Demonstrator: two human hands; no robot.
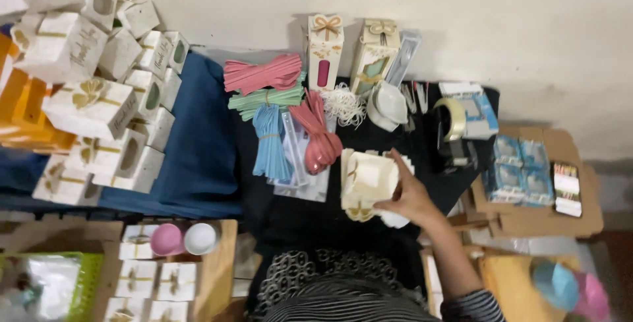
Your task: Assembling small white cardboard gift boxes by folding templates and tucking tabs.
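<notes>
Head view: right hand [410, 198] gripping cream box [366, 178], ribbon bundles [283, 107] just beside

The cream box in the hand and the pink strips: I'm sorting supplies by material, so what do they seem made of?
The cream box under the right hand looks like matte card: flat folded panels, crisp edges, no shine. The pink strips look like thin paper or plastic ribbon, tied in a bundle; which one cannot be told.

One head-worn view, looking steeply down.
You see the black work surface [297, 220] from close above, facing the pale wall [409, 5].
</notes>
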